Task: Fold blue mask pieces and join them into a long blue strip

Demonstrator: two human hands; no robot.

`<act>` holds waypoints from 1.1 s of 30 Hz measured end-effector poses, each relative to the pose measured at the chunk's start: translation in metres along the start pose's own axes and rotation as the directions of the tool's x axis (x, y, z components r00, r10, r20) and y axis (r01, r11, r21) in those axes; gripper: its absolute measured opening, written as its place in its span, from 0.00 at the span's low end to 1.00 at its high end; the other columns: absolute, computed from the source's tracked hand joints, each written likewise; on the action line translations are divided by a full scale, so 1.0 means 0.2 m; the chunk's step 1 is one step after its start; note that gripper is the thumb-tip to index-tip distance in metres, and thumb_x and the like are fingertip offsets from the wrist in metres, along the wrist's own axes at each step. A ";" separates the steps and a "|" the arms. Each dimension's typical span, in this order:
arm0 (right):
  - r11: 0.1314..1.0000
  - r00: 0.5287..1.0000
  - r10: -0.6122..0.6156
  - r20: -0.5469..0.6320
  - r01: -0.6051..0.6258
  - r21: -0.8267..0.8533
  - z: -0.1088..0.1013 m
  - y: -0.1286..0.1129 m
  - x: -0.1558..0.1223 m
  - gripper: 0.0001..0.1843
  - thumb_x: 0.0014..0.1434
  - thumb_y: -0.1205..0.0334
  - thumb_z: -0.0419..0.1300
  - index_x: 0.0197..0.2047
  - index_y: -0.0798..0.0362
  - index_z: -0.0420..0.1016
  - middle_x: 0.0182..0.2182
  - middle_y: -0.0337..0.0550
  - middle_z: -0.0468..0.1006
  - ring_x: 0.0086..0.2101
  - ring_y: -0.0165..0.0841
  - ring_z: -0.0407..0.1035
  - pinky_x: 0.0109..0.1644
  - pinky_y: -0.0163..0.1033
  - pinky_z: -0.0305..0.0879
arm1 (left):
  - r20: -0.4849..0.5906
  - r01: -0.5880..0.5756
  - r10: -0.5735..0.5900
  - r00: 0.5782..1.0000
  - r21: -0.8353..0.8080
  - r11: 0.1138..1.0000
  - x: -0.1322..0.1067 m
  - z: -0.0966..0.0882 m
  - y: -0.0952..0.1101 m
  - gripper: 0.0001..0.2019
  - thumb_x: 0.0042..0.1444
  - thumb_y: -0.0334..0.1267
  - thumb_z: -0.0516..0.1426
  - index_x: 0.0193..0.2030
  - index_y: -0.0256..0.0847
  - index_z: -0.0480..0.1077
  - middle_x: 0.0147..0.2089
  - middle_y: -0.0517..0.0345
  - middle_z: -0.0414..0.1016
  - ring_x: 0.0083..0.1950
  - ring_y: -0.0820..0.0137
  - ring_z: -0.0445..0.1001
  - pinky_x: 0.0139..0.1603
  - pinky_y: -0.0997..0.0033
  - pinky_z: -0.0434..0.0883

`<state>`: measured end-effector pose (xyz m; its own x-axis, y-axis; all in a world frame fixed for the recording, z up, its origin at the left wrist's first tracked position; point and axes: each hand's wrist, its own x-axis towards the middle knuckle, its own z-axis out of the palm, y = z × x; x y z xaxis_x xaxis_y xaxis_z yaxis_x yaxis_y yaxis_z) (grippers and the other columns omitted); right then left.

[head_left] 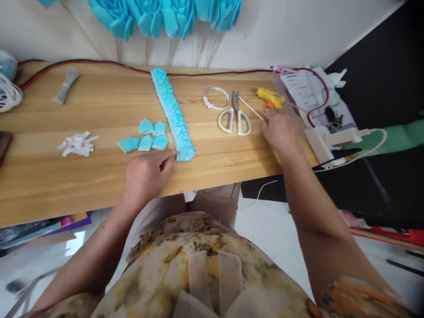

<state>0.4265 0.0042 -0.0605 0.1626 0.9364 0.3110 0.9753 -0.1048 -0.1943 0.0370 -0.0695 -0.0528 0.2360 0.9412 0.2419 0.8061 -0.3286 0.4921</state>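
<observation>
A long strip of overlapping folded light-blue pieces [175, 115] lies slantwise across the wooden table. My left hand [149, 172] is at its near end, fingers curled, with the index fingertip on the strip's left edge. Just left of the strip are several loose blue petal-shaped pieces [145, 142]. My right hand [281, 130] is closed around a thin wooden stick [251, 107], which slants out toward the scissors; its fingertips are partly hidden. Beyond that hand lies a yellow glue gun [270, 96]. White-handled scissors [235, 115] rest to its left, points away from me.
A roll of tape [217, 98] lies beside the scissors. White paper scraps [78, 144] and a tied bundle of clear strips [67, 85] are at left. A red-black cable [99, 62] runs along the wall. Blue flowers [172, 17] stand behind. A power strip [326, 143] is at right.
</observation>
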 end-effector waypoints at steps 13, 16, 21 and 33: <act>0.329 0.986 0.148 0.071 -0.117 0.937 -0.30 -0.34 -0.02 0.06 0.51 0.63 0.67 0.32 0.44 0.75 0.30 0.37 0.72 0.31 0.33 0.68 0.30 0.40 0.62 | 0.011 0.036 -0.035 0.999 -0.131 0.991 0.00 -0.02 0.00 0.19 0.62 0.34 0.51 0.48 0.44 0.84 0.39 0.58 0.86 0.32 0.70 0.80 0.37 0.73 0.72; 0.080 0.983 0.064 0.173 -0.178 0.981 -0.30 -0.58 -0.04 0.07 0.53 0.58 0.66 0.32 0.44 0.70 0.33 0.37 0.70 0.29 0.32 0.65 0.24 0.37 0.53 | 0.019 0.023 -0.021 1.000 -0.130 0.991 0.00 -0.02 -0.01 0.20 0.61 0.33 0.50 0.47 0.44 0.84 0.44 0.58 0.86 0.38 0.67 0.83 0.41 0.71 0.75; 0.019 0.998 0.068 -0.004 0.002 1.000 -0.30 -0.91 -0.12 0.30 0.63 0.30 0.56 0.25 0.45 0.56 0.19 0.32 0.47 0.18 0.31 0.38 0.19 0.40 0.37 | 0.030 -0.010 0.012 0.999 -0.052 0.999 -0.01 0.00 -0.01 0.20 0.61 0.33 0.50 0.47 0.46 0.84 0.47 0.57 0.86 0.46 0.62 0.85 0.43 0.68 0.77; 0.030 0.977 -0.146 -0.152 0.158 0.987 -0.38 -1.21 -0.16 0.33 0.77 0.48 0.33 0.19 0.52 0.39 0.17 0.38 0.47 0.15 0.28 0.48 0.20 0.36 0.51 | 0.036 -0.097 0.093 0.995 0.153 0.983 -0.01 0.02 0.00 0.21 0.64 0.32 0.49 0.48 0.49 0.84 0.42 0.57 0.86 0.40 0.61 0.84 0.36 0.66 0.75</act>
<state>0.1961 -0.0267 0.0480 0.0388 0.8797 0.4740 -0.0923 0.4755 -0.8748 0.0381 -0.0719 -0.0568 0.3295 0.9088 0.2561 0.8527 -0.4029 0.3325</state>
